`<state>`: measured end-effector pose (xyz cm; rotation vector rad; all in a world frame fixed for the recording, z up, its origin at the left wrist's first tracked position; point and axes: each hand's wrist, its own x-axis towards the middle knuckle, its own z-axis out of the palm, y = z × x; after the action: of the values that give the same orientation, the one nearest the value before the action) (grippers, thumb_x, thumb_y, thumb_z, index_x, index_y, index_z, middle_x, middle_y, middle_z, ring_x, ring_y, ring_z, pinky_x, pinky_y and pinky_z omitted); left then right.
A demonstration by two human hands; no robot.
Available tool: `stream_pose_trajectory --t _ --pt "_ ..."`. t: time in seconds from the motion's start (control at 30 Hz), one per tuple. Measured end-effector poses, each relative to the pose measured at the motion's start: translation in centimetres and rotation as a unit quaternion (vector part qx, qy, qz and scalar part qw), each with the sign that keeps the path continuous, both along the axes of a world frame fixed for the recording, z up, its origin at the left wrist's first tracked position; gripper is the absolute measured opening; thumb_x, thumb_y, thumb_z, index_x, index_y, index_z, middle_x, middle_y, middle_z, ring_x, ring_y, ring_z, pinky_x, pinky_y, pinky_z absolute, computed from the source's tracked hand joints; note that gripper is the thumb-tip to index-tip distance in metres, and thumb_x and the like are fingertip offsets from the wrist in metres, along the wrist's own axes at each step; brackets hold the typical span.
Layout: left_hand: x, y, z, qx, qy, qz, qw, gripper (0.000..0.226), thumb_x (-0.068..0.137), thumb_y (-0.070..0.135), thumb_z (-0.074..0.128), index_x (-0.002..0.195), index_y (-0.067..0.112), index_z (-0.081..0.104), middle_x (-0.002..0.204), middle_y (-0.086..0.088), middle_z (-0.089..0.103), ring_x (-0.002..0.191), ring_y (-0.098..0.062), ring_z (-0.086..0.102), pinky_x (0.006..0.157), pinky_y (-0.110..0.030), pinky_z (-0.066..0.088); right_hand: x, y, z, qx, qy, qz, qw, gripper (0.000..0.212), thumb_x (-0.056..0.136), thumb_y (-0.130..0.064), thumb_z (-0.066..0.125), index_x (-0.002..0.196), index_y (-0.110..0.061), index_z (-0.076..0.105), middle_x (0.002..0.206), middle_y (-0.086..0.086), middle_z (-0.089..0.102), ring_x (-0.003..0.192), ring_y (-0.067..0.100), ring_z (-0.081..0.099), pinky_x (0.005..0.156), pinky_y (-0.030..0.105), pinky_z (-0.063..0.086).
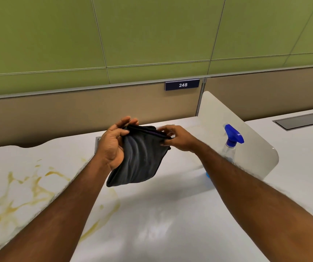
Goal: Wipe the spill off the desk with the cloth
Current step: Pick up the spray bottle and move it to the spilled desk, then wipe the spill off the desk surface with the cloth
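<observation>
Clearly folded, the dark cloth [142, 157] hangs rippled; yellowish spill [19, 195] streaks the desk [170, 224].

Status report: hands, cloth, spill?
Left hand and right hand both grip dark cloth, held above desk. Yellow spill unwiped, at left. Path clear.

Both hands, left hand [112, 146] and right hand [178, 138], held a folded dark grey cloth [140, 157] above the white desk [170, 214]; the yellowish streaky spill [19, 195] lay left of it.
</observation>
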<state>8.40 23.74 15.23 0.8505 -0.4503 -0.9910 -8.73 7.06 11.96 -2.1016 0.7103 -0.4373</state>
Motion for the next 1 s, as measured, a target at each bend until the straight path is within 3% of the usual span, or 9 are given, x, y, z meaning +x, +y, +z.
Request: stream_pose_trajectory --t 0.1,0.17,0.37,0.53,0.67,0.73,0.83,0.93,1.0 --pt "1.5 2.4 0.0 0.000 0.000 0.021 1.000 0.046 0.084 -0.014 0.032 0.105 0.010 0.064 0.096 -0.005 0.076 0.102 -0.020 0.070 0.085 -0.026 0.055 1.4 2.1 -0.1 -0.012 -0.003 0.004 1.000 0.023 0.082 -0.010 0.075 0.104 -0.005 0.071 0.098 0.012 0.070 0.088 0.018 0.063 0.086 0.044 0.055" --pt "2.8 4.3 -0.1 -0.006 0.007 0.036 0.999 0.046 0.083 -0.015 0.031 0.105 0.009 0.064 0.096 -0.005 0.076 0.100 -0.020 0.071 0.082 -0.025 0.057 2.5 3.5 -0.1 -0.027 -0.010 0.002 1.000 0.022 0.080 -0.011 0.077 0.101 -0.006 0.072 0.090 0.007 0.069 0.084 0.017 0.062 0.089 0.044 0.054" --pt "5.7 9.0 -0.5 -0.011 0.009 0.030 0.999 0.048 0.081 -0.016 0.029 0.106 0.006 0.062 0.097 -0.008 0.076 0.096 -0.023 0.072 0.080 -0.027 0.058 7.2 7.9 0.4 0.001 0.037 0.098 0.994 0.074 0.077 -0.004 0.076 0.140 -0.027 0.045 0.082 0.011 0.058 0.074 0.017 0.058 0.071 0.034 0.054" --pt "8.2 11.7 -1.6 0.015 -0.021 0.031 0.999 0.048 0.081 -0.016 0.031 0.108 0.007 0.064 0.101 -0.009 0.076 0.102 -0.023 0.071 0.084 -0.027 0.057 10.0 10.5 -0.6 0.002 0.063 0.113 0.992 0.018 0.078 -0.011 0.077 0.090 -0.020 0.068 0.078 0.004 0.068 0.070 0.014 0.060 0.069 0.039 0.052" --pt "10.8 13.4 -3.1 0.064 -0.103 0.067 0.990 0.045 0.088 -0.017 0.034 0.113 0.007 0.063 0.108 -0.010 0.074 0.108 -0.023 0.068 0.091 -0.030 0.055 11.1 10.9 -1.4 -0.029 0.064 0.086 0.994 0.017 0.077 -0.019 0.080 0.091 -0.015 0.072 0.085 0.009 0.071 0.072 0.014 0.061 0.069 0.034 0.052" --pt "11.8 13.9 -3.9 0.129 -0.205 0.092 0.966 0.044 0.092 -0.015 0.039 0.116 0.012 0.064 0.111 -0.008 0.073 0.107 -0.022 0.068 0.091 -0.029 0.055 12.0 11.1 -1.7 -0.051 0.070 0.080 0.993 0.014 0.077 -0.021 0.079 0.088 -0.016 0.071 0.081 0.002 0.069 0.070 0.012 0.060 0.066 0.030 0.050" --pt "13.1 14.1 -5.1 0.226 -0.360 0.145 0.893 0.043 0.091 -0.010 0.049 0.118 0.018 0.064 0.108 -0.005 0.072 0.098 -0.016 0.068 0.080 -0.021 0.057 13.4 11.5 -2.4 -0.086 0.059 0.063 0.993 0.012 0.077 -0.020 0.077 0.088 -0.019 0.071 0.080 -0.003 0.065 0.072 0.014 0.059 0.065 0.028 0.049" --pt "14.0 13.9 -6.4 0.271 -0.466 0.163 0.826 0.044 0.089 -0.008 0.052 0.124 0.015 0.063 0.116 -0.008 0.070 0.104 -0.022 0.066 0.097 -0.033 0.052 14.4 11.8 -3.4 -0.154 0.062 0.044 0.985 0.014 0.077 -0.020 0.074 0.091 -0.018 0.071 0.085 -0.002 0.059 0.081 0.018 0.055 0.071 0.031 0.045" --pt "14.3 14.0 -7.5 0.273 -0.508 0.171 0.799 0.044 0.087 -0.009 0.054 0.125 0.013 0.062 0.115 -0.007 0.070 0.105 -0.022 0.065 0.100 -0.033 0.050 14.5 12.0 -4.3 -0.174 0.066 0.036 0.982 0.014 0.075 -0.015 0.070 0.088 -0.020 0.071 0.082 -0.003 0.055 0.080 0.018 0.054 0.071 0.032 0.043"
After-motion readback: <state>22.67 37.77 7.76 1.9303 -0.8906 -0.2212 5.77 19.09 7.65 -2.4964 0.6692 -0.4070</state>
